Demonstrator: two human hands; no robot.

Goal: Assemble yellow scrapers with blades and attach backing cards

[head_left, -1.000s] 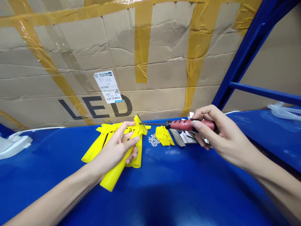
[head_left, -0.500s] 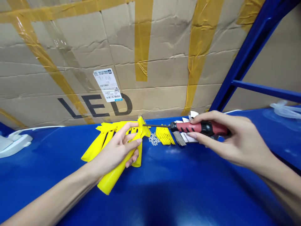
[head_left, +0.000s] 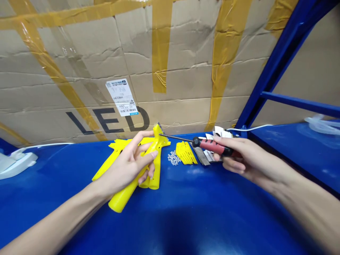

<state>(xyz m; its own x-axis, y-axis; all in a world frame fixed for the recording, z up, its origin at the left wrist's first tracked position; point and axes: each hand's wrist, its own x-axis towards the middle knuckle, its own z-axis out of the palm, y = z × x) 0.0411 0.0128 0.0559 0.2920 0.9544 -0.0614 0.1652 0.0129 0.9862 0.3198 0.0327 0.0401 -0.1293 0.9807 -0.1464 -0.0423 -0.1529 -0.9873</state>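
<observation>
My left hand (head_left: 132, 164) is closed around a yellow plastic scraper (head_left: 122, 196), its handle slanting down to the left and its head up. In my right hand (head_left: 239, 156) is a screwdriver (head_left: 212, 145) with a red and black handle. Its dark shaft points left, and the tip meets the scraper's head; whether it sits in a screw is too small to tell. Behind my left hand lie more yellow scraper handles (head_left: 155, 173). Between the hands are a small pile of screws (head_left: 174, 158), a row of yellow plastic plates (head_left: 186, 153) and some flat grey blades (head_left: 202, 156).
Blue tabletop (head_left: 180, 212) spreads beneath everything. A large taped cardboard box (head_left: 186, 106) stands close behind. Blue metal framing (head_left: 265, 78) rises at the right, near a clear plastic bag (head_left: 322, 124). A white device (head_left: 18, 164) with a cable sits at the left edge.
The scraper's head has tipped upward slightly, and the screwdriver now slopes up toward its tip. My right hand has shifted left and changed its hold on the handle.
</observation>
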